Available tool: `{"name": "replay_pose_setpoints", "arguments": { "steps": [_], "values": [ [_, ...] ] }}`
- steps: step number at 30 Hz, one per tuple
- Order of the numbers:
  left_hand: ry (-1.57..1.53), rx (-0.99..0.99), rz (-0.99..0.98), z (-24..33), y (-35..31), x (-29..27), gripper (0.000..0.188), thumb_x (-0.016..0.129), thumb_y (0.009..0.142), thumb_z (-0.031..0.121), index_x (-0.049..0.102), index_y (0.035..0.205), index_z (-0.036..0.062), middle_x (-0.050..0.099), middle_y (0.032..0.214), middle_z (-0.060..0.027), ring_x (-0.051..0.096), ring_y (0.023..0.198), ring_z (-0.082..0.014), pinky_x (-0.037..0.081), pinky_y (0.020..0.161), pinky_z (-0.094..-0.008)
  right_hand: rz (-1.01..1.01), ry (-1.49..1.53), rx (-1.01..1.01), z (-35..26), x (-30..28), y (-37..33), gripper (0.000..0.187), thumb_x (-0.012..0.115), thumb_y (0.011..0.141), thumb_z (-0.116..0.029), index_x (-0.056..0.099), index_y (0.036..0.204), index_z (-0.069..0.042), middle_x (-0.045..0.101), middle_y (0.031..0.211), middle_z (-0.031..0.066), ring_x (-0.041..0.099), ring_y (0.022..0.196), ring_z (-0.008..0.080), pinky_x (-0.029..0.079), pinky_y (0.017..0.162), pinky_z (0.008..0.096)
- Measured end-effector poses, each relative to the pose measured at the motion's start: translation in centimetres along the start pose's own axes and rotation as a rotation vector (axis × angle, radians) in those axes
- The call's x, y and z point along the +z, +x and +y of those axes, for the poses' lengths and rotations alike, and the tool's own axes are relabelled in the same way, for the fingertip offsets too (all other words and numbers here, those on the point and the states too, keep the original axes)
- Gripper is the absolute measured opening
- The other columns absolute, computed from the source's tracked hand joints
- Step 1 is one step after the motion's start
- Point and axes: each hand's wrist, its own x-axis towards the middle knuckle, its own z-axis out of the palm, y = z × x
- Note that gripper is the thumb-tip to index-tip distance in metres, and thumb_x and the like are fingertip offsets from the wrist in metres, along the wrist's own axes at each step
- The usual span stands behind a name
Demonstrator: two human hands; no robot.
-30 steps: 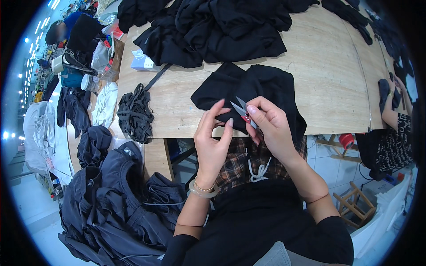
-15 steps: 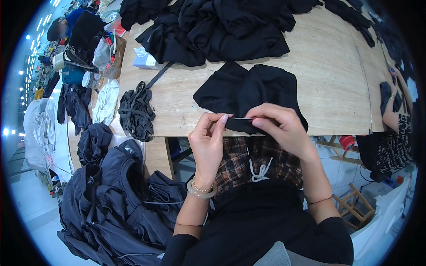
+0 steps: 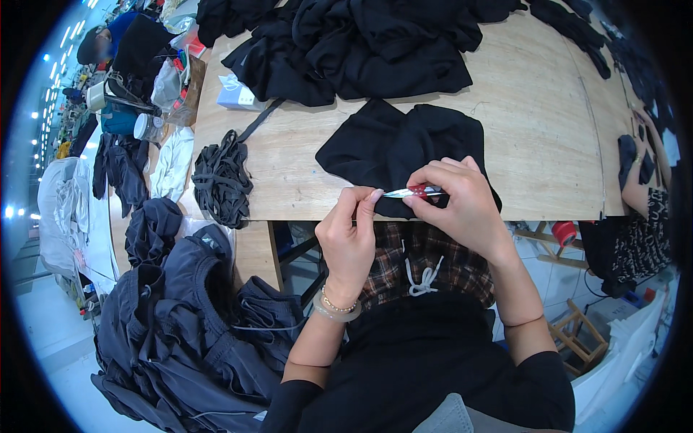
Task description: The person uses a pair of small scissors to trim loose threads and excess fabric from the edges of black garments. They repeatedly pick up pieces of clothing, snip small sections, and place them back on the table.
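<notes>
A black garment (image 3: 426,141) lies near the front edge of the wooden table, its near edge lifted. My left hand (image 3: 350,227) pinches that edge between thumb and forefinger. In my right hand (image 3: 462,202) is a small pair of thread snips (image 3: 417,191), silver with a red part, held between thumb and fingers. The blades point left, and their tip reaches the cloth right beside my left fingertips. Any thread at the tip is too fine to make out.
A heap of black garments (image 3: 361,54) covers the table's far side. Left of me are a bundle of dark straps (image 3: 222,180), a tissue box (image 3: 238,94) and a pile of dark clothes (image 3: 188,325). A co-worker's arm (image 3: 637,191) shows at the right, above a wooden stool (image 3: 580,335).
Both hands have shifted slightly right. The right hand has turned, so the snips' red part and blades now show more plainly near the left fingertips.
</notes>
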Motion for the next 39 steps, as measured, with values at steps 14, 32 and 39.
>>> {"name": "replay_pose_setpoints", "arguments": {
  "steps": [14, 32, 39],
  "values": [
    [-0.028, -0.015, 0.004, -0.1, -0.1, 0.2, 0.008, 0.068, 0.096, 0.004, 0.067, 0.091, -0.0029, 0.07, 0.074, -0.0035, 0.059, 0.064, -0.0036, 0.048, 0.058, -0.0206, 0.012, 0.003, 0.003, -0.5, 0.1, 0.0, 0.018, 0.078, 0.082, -0.022, 0.069, 0.085, -0.006, 0.067, 0.077, 0.0027, 0.058, 0.072, 0.0191, 0.033, 0.073, 0.0348],
    [-0.32, -0.201, 0.005, 0.1, 0.0, 0.3, 0.018, 0.048, 0.108, 0.011, 0.055, 0.097, -0.0022, 0.073, 0.084, -0.0114, 0.07, 0.071, -0.0113, 0.056, 0.06, -0.0238, 0.059, 0.445, 0.19, -0.7, 0.9, 0.2, 0.022, 0.078, 0.084, -0.019, 0.068, 0.094, -0.002, 0.071, 0.086, 0.0076, 0.065, 0.074, 0.022, 0.046, 0.072, 0.0334],
    [-0.454, -0.288, -0.05, -0.4, -0.5, 0.1, 0.014, 0.046, 0.109, 0.015, 0.047, 0.106, 0.0022, 0.069, 0.108, -0.0168, 0.067, 0.086, -0.0111, 0.055, 0.069, -0.0223, 0.117, 0.514, 0.03, 0.2, 4.8, 0.4, 0.019, 0.078, 0.088, -0.013, 0.068, 0.097, 0.001, 0.066, 0.082, 0.0043, 0.057, 0.073, 0.006, 0.045, 0.061, 0.0242]
  ]
}}
